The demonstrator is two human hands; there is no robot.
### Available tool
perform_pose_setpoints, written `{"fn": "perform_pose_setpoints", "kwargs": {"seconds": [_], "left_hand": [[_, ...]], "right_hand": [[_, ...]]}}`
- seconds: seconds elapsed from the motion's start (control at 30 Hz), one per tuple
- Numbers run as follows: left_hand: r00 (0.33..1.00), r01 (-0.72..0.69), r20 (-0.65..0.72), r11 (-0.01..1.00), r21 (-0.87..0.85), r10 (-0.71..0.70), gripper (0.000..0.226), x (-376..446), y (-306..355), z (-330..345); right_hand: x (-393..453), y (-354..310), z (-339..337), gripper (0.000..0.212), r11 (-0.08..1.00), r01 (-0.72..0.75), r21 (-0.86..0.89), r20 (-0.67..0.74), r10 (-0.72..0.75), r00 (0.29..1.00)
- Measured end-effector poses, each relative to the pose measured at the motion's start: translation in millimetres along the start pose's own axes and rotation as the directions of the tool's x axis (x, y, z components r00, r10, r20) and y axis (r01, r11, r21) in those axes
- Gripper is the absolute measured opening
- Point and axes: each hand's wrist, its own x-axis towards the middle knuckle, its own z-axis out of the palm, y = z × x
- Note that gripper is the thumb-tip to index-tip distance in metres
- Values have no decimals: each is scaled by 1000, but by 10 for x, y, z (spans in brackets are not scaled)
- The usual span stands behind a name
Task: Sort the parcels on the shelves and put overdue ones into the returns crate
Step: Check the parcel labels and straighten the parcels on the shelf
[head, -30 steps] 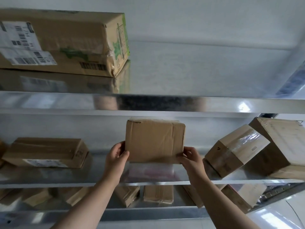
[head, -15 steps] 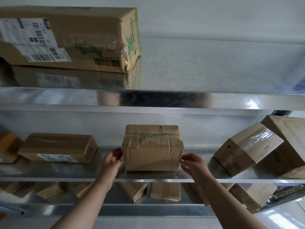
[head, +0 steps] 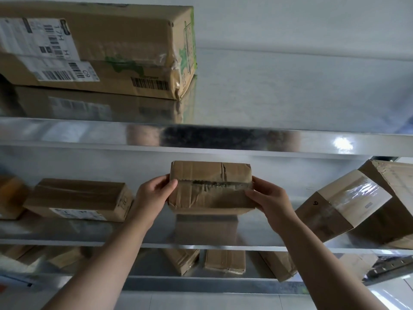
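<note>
The shelves (head: 223, 144) are bare sheet metal, polished so glossy that they mirror the boxes standing on them. The small parcel (head: 210, 189) is matt brown cardboard, creased and scuffed, with wrinkled brown tape across its face; the long box (head: 100, 48) on the top shelf is the same dull card, carrying white paper labels and shiny, crumpled clear tape at its end. The tilted box (head: 342, 204) at the right has a broad band of clear plastic tape that catches the light.
</note>
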Motion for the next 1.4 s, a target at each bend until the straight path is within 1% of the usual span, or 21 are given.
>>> {"fn": "perform_pose_setpoints", "kwargs": {"seconds": [0.07,0.13,0.2,0.3,0.4,0.47,0.67,0.73,0.77,0.83,0.87,0.9,0.93,1.0,1.07,1.13,1.2,1.27,1.33,1.37,1.4], "left_hand": [[1000,-11,13,992,-125,13,19,-57,-138,-10],[1000,3,25,978,-210,2,28,-122,-286,-15],[999,27,36,961,-275,-18,31,-209,-415,-3],[996,92,32,945,-315,-86,32,-339,-602,21],[989,136,-5,934,-330,-146,31,-427,-730,55],[984,159,-20,928,-336,-176,32,-454,-809,71],[984,176,32,942,-286,-174,31,-476,-853,29],[981,179,-13,937,-301,-191,28,-406,-856,-51],[978,172,-61,940,-295,-198,27,-368,-853,-93],[963,168,-161,950,-262,-215,19,-303,-808,-136],[954,189,-187,956,-225,-233,20,-286,-772,-129],[949,223,-186,958,-178,-255,26,-280,-723,-107],[947,265,-156,956,-123,-282,34,-282,-655,-72],[933,354,-59,934,-42,-356,51,-301,-555,-5],[916,400,1,915,-48,-400,65,-313,-520,45],[940,341,12,934,-109,-342,73,-289,-496,30],[981,190,2,969,-156,-192,69,-236,-434,-24],[997,59,-40,984,-167,-67,61,-179,-283,-96],[995,-74,-78,988,-134,64,48,-123,-118,-140],[989,-140,-68,986,-86,135,45,-101,-19,-147],[979,-203,-46,978,-53,201,47,-63,52,-154]], "right_hand": [[-68,87,39,49,996,88,2,15,-88,996],[-114,234,82,53,993,116,8,-28,-116,993],[-140,408,96,44,994,110,-1,-85,-110,990],[-189,650,127,33,994,92,-54,-101,-97,990],[-236,786,157,25,994,42,-99,-107,-52,993],[-263,825,162,23,993,15,-117,-102,-27,994],[-255,877,83,24,985,-63,-159,-52,55,997],[-190,820,1,31,988,-79,-132,-68,70,995],[-154,763,-42,34,991,-92,-93,-98,83,992],[-77,602,-86,30,995,-103,-6,-141,101,985],[-42,519,-76,26,995,-100,7,-138,100,985],[-7,446,-51,24,995,-103,-11,-111,101,989],[23,391,-7,28,993,-115,-37,-57,112,992],[57,319,116,49,981,-169,-92,84,177,981],[60,319,227,70,972,-210,-103,147,224,963],[27,339,286,86,976,-205,-77,140,214,967],[-17,372,284,100,980,-176,-88,141,188,972],[-53,417,276,111,983,-143,-116,162,161,974],[-77,487,308,112,986,-116,-122,176,136,975],[-87,539,330,107,986,-114,-121,174,134,976],[-91,596,350,97,987,-117,-112,168,135,977]]}}
